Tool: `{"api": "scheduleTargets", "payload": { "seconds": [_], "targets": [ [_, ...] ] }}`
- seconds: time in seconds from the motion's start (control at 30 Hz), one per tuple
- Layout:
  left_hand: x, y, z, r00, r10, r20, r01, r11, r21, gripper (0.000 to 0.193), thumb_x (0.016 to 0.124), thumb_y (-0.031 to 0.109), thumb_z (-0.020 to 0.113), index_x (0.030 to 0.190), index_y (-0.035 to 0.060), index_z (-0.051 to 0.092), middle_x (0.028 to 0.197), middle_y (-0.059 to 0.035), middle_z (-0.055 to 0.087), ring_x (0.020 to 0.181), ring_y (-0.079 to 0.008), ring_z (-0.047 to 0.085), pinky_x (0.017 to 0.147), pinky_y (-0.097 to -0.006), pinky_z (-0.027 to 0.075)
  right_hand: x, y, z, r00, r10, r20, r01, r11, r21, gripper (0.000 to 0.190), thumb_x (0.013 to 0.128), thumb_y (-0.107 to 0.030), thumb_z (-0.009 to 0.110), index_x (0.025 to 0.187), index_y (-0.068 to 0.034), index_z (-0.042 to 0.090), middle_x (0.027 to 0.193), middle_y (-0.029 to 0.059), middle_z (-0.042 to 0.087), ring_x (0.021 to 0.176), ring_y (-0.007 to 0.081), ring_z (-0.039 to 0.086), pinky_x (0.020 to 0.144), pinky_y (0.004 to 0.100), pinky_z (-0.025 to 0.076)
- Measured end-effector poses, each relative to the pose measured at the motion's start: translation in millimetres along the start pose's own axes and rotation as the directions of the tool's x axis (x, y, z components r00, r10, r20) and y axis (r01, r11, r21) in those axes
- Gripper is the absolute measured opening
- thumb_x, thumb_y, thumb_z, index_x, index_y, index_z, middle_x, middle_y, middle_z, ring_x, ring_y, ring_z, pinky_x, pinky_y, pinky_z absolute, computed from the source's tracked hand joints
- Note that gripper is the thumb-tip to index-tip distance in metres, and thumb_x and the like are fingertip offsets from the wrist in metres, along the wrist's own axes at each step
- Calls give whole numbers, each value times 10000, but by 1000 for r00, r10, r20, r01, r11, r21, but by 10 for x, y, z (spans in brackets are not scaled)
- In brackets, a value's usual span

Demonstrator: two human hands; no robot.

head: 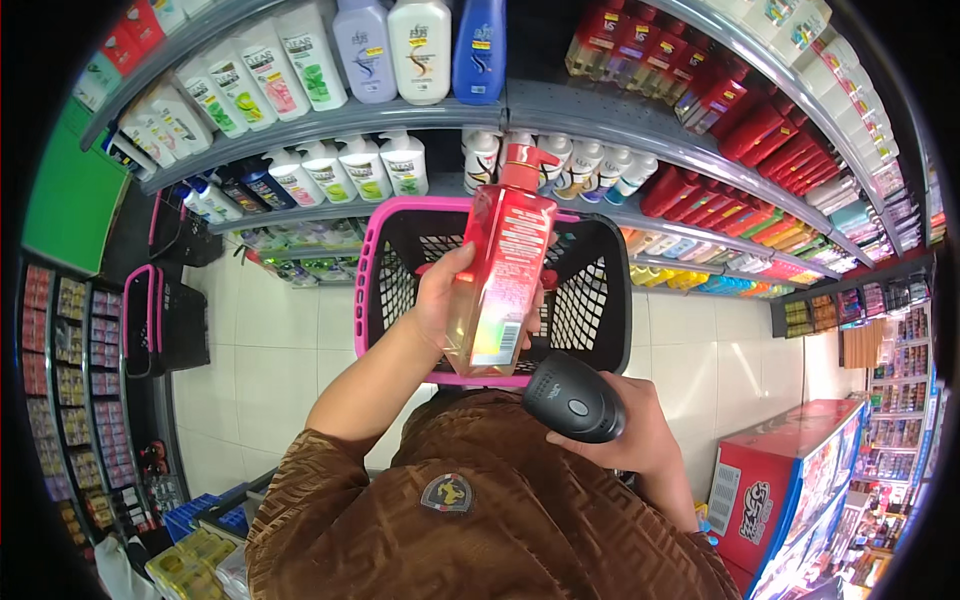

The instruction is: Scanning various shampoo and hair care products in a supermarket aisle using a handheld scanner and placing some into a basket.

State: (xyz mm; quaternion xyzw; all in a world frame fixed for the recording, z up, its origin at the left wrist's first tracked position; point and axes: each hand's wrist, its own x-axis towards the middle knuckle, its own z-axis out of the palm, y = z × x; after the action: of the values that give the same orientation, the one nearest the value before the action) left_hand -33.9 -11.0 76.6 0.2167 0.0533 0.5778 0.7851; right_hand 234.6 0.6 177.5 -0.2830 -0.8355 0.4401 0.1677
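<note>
My left hand [442,296] grips a red pump bottle [504,262] around its middle, with the printed back and its barcode label [497,343] turned up towards me. The red pump head [527,166] points away, to the shelves. In my right hand [637,420] is a black handheld barcode scanner [574,401], its rounded top facing up and its front end close to the bottle's base. Beneath the bottle stands a black shopping basket [611,300] with a pink rim. The bottle and my hand hide part of its inside.
Shelves [450,116] ahead hold several rows of shampoo bottles [311,64] and red bottles [660,52]. Another pink-handled basket [184,326] sits at the left on the tiled floor [277,322]. A red display box [757,480] stands at the right, near my elbow.
</note>
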Motion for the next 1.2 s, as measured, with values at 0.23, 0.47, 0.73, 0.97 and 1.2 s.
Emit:
{"api": "scheduleTargets", "payload": {
  "seconds": [0.23, 0.47, 0.73, 0.97, 1.2],
  "targets": [
    [232, -352, 61, 996, -89, -4, 88, 992, -88, 678, 999, 498, 495, 1386, -59, 498, 1190, -277, 653, 1071, -419, 683, 917, -540, 558, -74, 103, -256, 999, -37, 16, 38, 997, -61, 623, 665, -372, 950, 1076, 16, 689, 786, 144, 695, 681, 327, 711, 623, 380, 555],
    [630, -603, 362, 983, -84, -166, 94, 994, 50, 882, 894, 596, 568, 1474, -50, 409, 1129, -277, 648, 956, -386, 703, 842, -481, 593, -274, 366, -768, 996, -90, -3, 90, 992, -88, 555, 664, -395, 946, 976, -13, 690, 697, 113, 659, 600, 314, 678, 572, 381, 539],
    [1216, -1038, 424, 984, -56, -169, 77, 989, 123, 817, 928, 572, 532, 1457, -40, 414, 1173, -278, 647, 992, -392, 702, 873, -490, 580, -444, 815, -1378, 991, -136, -9, 134, 983, -127, 556, 664, -429, 939, 931, -15, 681, 682, 110, 655, 587, 310, 670, 564, 381, 536],
    [1704, -1440, 530, 987, -26, -160, 19, 999, -48, 722, 993, 580, 383, 1436, 14, 446, 1245, -294, 623, 1031, -414, 693, 899, -524, 564, -576, 1285, -1830, 990, -141, 3, 140, 984, -106, 549, 662, -431, 940, 886, -8, 672, 654, 108, 629, 570, 315, 656, 552, 391, 527],
    [1897, -1636, 580, 970, -29, -241, 10, 997, -80, 749, 996, 597, 328, 1486, 38, 417, 1301, -298, 596, 1115, -473, 655, 917, -576, 550, -693, 1584, -2125, 988, -153, -30, 151, 987, -47, 535, 655, -409, 948, 837, 0, 654, 643, 96, 611, 531, 302, 632, 536, 380, 505]
  ]
}}
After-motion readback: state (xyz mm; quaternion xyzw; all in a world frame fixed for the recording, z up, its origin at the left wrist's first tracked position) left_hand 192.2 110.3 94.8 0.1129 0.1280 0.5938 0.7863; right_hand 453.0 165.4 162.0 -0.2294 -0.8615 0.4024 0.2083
